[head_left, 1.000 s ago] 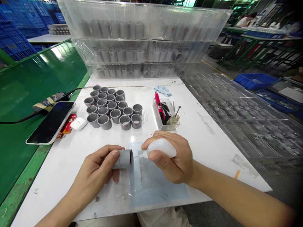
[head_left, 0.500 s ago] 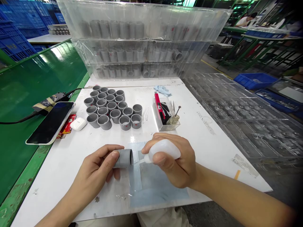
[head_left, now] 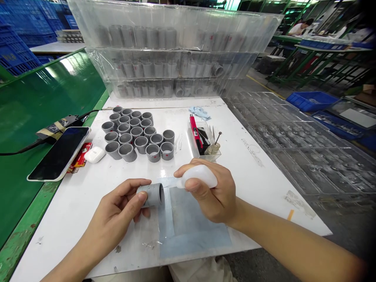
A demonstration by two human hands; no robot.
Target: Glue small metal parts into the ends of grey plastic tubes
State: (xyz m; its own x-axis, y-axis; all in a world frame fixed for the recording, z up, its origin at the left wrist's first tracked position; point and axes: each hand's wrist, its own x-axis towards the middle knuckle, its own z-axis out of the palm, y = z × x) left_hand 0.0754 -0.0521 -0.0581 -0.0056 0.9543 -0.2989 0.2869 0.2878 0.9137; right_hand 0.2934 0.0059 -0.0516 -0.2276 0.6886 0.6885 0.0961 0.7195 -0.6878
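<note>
Firstly, left hand [head_left: 116, 211]: it is closed around a grey plastic tube [head_left: 151, 195], thumb pressed on the top and fingers curled under it.

Tube place: it is held in the air at 12 o'clock from the person, above the edge of a blue sheet [head_left: 195, 239], and its open end turns to 3 o'clock.

Right hand [head_left: 210, 192]: fingers and thumb press together around a white squeeze bottle [head_left: 198, 176], and this bottle lies almost flat.

Bottle nozzle [head_left: 178, 184]: it points to 9 o'clock, just beside the tube open end, and I cannot see that they touch.

Table: the white table [head_left: 246, 184] carries the blue sheet under the hands.

At 11 o'clock: many grey tubes [head_left: 127, 152] stand in a tight group.

At 12 o'clock: a clear plastic box [head_left: 205, 156] holds a red marker [head_left: 192, 127] and small tools; a pale blue cloth [head_left: 199, 112] lies behind it.

At 10 o'clock: a phone [head_left: 58, 153] and a white earbud case [head_left: 94, 154] lie at the table edge.

Far: stacked clear trays [head_left: 176, 62] of grey tubes stand at 12 o'clock, and a person [head_left: 301, 28] is at 1 o'clock.
</note>
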